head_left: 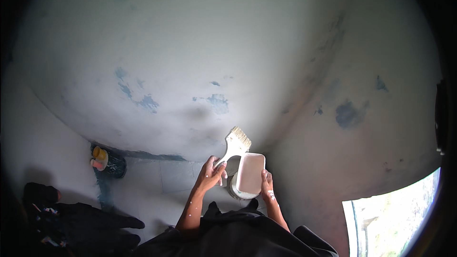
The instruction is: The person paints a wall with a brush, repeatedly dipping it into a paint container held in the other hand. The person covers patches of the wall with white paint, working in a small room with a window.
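My left hand (pixel 209 175) is closed round the handle of a wide paintbrush (pixel 234 145). Its pale bristles point up and away from me, toward the wall, and white paint covers the brush. In my right hand (pixel 267 184) is a shallow rectangular tray (pixel 251 173) with rounded corners and a pinkish-white inside, gripped by its right side. The brush head is just beyond the tray's far left corner; whether they touch I cannot tell. Beneath the tray, partly hidden by it, stands a round bucket (pixel 233 191) on the floor. White paint specks dot both forearms.
A pale wall (pixel 166 57) with bluish peeled patches rises ahead and meets another wall (pixel 376 147) at right. A bright opening (pixel 395 219) is at lower right. At left, a dark bucket (pixel 115 165) stands by a yellow container (pixel 99 153). Dark clothing (pixel 81 223) shows at lower left.
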